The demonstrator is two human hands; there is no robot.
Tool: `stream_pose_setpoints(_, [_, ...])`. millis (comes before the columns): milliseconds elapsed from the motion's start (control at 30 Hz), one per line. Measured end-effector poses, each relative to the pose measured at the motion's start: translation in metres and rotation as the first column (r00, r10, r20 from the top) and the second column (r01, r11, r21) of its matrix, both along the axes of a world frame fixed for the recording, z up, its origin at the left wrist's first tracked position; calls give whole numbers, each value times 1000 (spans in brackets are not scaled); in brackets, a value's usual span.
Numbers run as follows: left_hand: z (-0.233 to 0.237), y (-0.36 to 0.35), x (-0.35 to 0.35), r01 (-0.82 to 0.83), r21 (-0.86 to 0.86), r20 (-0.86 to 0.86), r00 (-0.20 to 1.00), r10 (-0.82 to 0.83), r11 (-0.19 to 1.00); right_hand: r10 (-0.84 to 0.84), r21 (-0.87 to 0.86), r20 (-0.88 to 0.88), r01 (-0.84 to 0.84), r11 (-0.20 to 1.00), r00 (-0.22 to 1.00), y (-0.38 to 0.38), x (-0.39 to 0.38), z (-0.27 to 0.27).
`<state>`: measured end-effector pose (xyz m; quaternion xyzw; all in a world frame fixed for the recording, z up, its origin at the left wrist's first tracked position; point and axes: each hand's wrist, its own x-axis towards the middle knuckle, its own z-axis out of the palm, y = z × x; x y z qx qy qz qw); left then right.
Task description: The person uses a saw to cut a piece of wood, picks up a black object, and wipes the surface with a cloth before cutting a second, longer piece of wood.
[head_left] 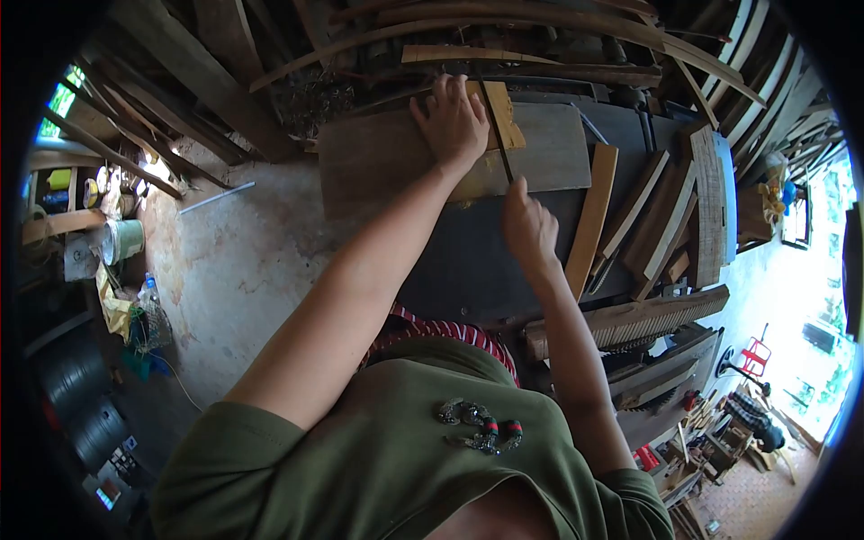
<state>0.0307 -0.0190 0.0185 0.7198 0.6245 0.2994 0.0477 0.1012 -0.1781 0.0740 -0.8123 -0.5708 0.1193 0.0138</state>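
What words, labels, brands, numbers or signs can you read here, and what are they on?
There is no text that I can read.
Pale box on the left: bluish marks, too blurred to read.
Red item at lower right: any print is too small to read.
Wide board under the left hand: no lettering visible.

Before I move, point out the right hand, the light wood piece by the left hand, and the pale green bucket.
Right hand (533, 227): head view, back of the hand.
Light wood piece (504, 114): head view, upper face.
Pale green bucket (127, 242): head view, side wall.
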Motion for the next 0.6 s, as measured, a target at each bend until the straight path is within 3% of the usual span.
stream_pose_setpoints(133, [1, 0, 0, -11, 10, -35, 999, 11, 1000, -2, -85, -1, 2, 996, 1000, -2, -1, 1])
stream_pose_setpoints(200, [1, 1, 1, -7, 14, -26, 1000, 7, 1000, 31, 93, -13, -30, 995, 999, 24, 6, -16])
stream_pose_setpoints(300, [-2, 1, 1, -6, 28, 9, 1000, 6, 1000, 12, 112, 15, -14, 994, 1000, 52, 3, -16])
stream_pose_setpoints(533, [-1, 1, 0, -3, 7, -20, 1000, 3, 1000, -16, -62, -49, 13, 998, 999, -18, -3, 2])
stream_pose_setpoints(600, [-2, 1, 1, 0, 12, -41, 999, 0, 1000, -4, -24, -45, 2, 1000, 999, -5, -1, -7])
